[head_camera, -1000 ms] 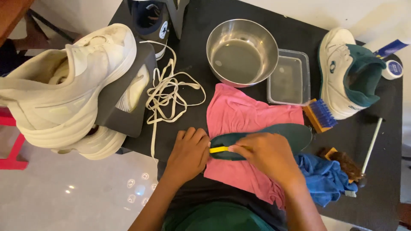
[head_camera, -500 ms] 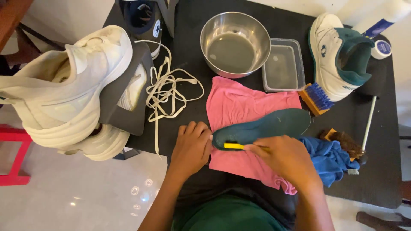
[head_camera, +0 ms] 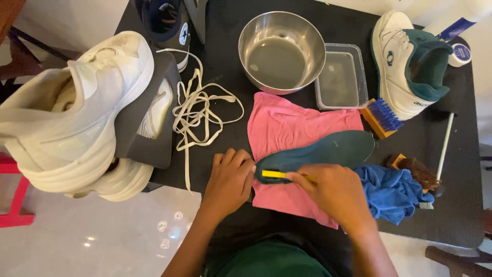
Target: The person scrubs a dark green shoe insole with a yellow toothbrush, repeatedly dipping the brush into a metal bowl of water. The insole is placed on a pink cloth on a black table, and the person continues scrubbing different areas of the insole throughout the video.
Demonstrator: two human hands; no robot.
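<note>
A dark green shoe insole [head_camera: 328, 150] lies on a pink cloth [head_camera: 292, 128] on the black table [head_camera: 461, 205]. My left hand [head_camera: 230, 177] presses flat on the cloth at the insole's near end. My right hand [head_camera: 333, 192] grips a small yellow-handled brush [head_camera: 274, 174] whose tip lies on the insole's heel end. The brush's far end is hidden in my fist.
A steel bowl of water [head_camera: 282, 51] and a clear plastic tub [head_camera: 341, 77] stand behind the cloth. White laces [head_camera: 197, 113] lie left, beside large white sneakers [head_camera: 72, 118]. A white-and-green sneaker [head_camera: 410, 61], blue-bristled brush [head_camera: 382, 117], blue rag [head_camera: 394, 192] and wooden brush [head_camera: 417, 172] sit right.
My right hand has slid the yellow brush slightly back and forth along the insole's heel end. My left hand stays pressed in place. The view has shifted a little.
</note>
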